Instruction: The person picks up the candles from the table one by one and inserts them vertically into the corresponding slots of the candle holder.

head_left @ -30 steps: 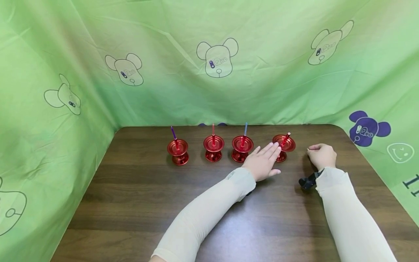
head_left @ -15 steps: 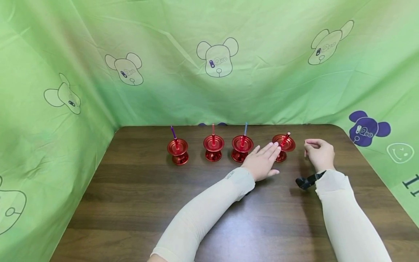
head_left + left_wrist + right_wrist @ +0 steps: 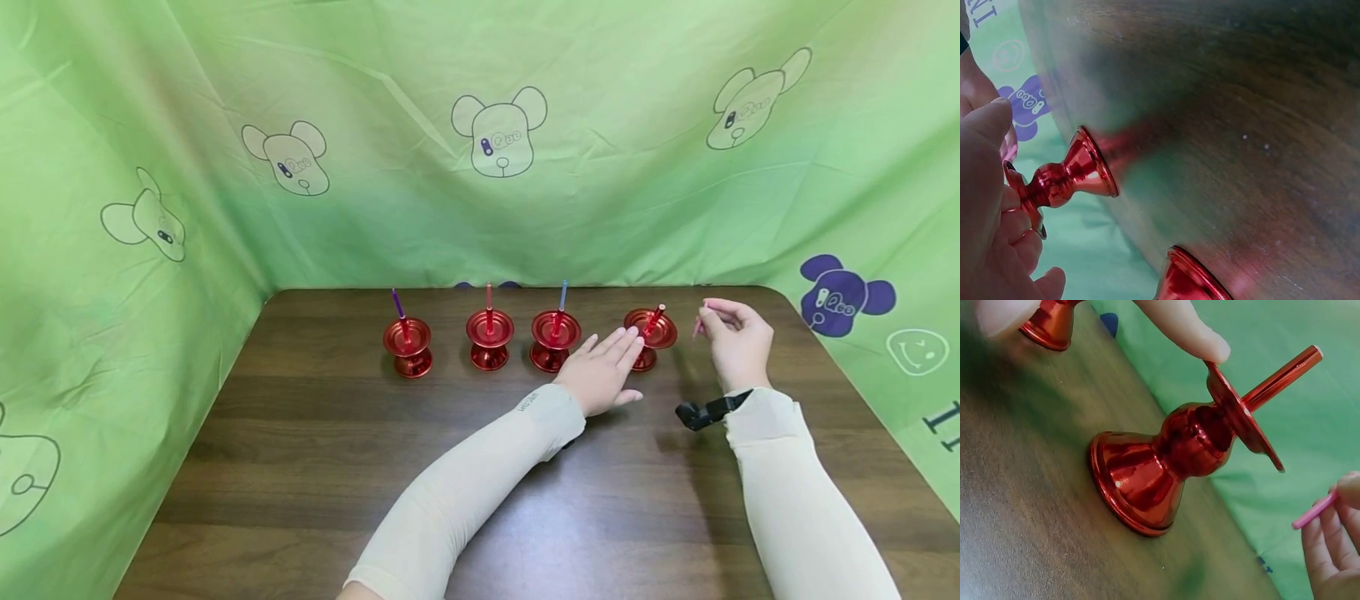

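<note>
My left hand [image 3: 600,375] reaches over the table with straight fingers, its fingertips at the dish rim of the rightmost red metallic candle holder [image 3: 662,332]. This holder stands on its flared base, and its narrow tube [image 3: 1285,378] has no candle in it. To its right, my right hand [image 3: 742,346] pinches a thin pink candle [image 3: 1316,510] between thumb and fingers. The candle slants and is apart from the tube. In the left wrist view, the fingers [image 3: 1019,240] overlap the holder's dish, and part of that dish is hidden.
Left of the hands, three matching red holders stand in a row. They carry a purple candle [image 3: 398,304], a reddish candle [image 3: 489,297] and a blue candle [image 3: 563,296]. A green printed cloth [image 3: 375,225] hangs behind the wooden table [image 3: 315,467]. A black wrist camera [image 3: 705,413] juts from the right sleeve.
My right hand has risen and turned, and the pink candle in its fingers has come into view. My left hand has stayed at the rightmost holder.
</note>
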### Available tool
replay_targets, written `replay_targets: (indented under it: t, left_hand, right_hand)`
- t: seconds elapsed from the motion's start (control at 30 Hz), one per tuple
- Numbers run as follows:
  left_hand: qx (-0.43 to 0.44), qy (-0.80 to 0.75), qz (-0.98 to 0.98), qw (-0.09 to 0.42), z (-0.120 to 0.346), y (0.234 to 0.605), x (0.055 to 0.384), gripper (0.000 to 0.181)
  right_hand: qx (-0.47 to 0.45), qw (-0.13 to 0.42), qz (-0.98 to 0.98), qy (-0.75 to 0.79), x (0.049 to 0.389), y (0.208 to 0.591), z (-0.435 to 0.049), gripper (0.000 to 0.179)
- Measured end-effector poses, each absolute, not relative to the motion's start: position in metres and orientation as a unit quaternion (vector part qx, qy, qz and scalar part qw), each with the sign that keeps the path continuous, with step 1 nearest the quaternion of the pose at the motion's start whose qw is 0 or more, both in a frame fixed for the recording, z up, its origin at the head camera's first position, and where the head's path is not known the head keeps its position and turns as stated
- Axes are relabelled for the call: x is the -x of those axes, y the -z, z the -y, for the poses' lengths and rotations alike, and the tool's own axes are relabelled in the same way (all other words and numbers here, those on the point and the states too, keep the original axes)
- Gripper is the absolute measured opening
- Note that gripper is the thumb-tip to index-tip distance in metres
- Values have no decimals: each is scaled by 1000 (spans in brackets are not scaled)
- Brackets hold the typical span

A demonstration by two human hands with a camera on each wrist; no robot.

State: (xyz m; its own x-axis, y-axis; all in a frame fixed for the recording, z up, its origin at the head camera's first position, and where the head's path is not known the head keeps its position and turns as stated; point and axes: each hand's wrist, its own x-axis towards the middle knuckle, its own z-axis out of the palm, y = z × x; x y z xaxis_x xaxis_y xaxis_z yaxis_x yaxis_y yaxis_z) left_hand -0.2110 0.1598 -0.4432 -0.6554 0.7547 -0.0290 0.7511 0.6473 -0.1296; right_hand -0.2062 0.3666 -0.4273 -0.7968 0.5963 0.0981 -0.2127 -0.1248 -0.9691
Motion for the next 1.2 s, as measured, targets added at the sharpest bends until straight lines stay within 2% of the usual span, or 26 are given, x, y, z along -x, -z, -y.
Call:
replay_targets:
  t: [0.1, 0.6, 1.0, 1.2]
  left_hand:
    - [414, -65, 908, 14, -160, 443, 211, 82]
    - [411, -61, 910, 11, -161, 445, 212, 82]
    - [415, -58, 908, 10, -162, 447, 215, 81]
    - [415, -56, 908, 6, -162, 446, 214, 82]
  right_hand:
    - [139, 293, 576, -751, 205, 422, -362, 15]
    - [44, 337, 523, -782, 211, 410, -351, 21]
    - [4, 349, 502, -791, 213, 405, -342, 20]
    - [-11, 335, 492, -803, 212, 400, -335, 21]
